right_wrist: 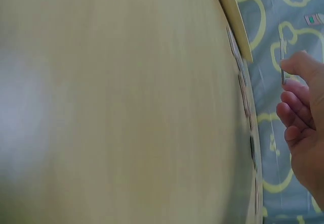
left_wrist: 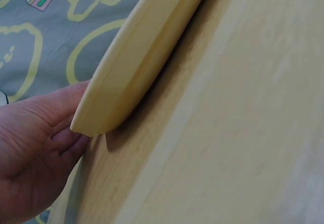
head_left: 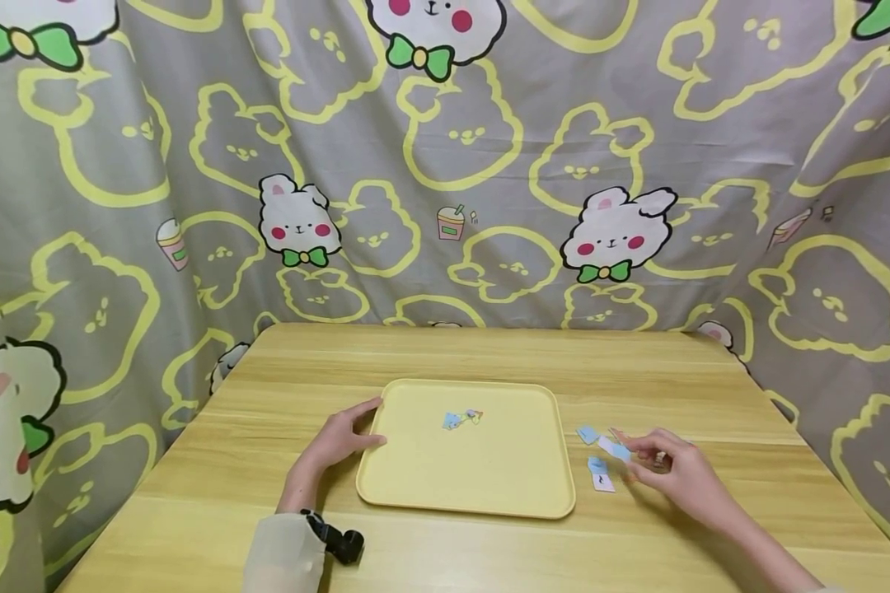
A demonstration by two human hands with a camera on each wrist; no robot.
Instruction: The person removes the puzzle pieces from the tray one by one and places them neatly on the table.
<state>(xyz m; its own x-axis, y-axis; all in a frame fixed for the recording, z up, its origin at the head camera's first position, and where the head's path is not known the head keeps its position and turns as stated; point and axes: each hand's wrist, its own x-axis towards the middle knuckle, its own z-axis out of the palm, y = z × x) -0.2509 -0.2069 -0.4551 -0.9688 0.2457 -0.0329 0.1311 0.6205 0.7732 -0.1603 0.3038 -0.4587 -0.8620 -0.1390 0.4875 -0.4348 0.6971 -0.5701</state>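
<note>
A pale yellow tray [head_left: 467, 478] lies on the table, its left rim held by my left hand [head_left: 334, 436]. In the left wrist view a digit reaches over the edge of the tray [left_wrist: 126, 67], with other fingers curled at its lower side. Between thumb and forefinger, my right hand [head_left: 675, 473] pinches a small flat blue-and-white puzzle piece [head_left: 614, 448]. That piece [right_wrist: 282, 62] appears edge-on in the right wrist view, raised over the tabletop. Several similar loose pieces [head_left: 603, 482] lie near my right fingertips. Small colourful printed pieces [head_left: 461, 418] sit together inside the tray.
The wooden table [head_left: 475, 354] extends past the tray on all sides. A grey curtain [head_left: 489, 165] with cartoon bears and rabbits hangs behind and beside it. A black camera strap [head_left: 334, 539] circles the left wrist over a light sleeve [head_left: 285, 552].
</note>
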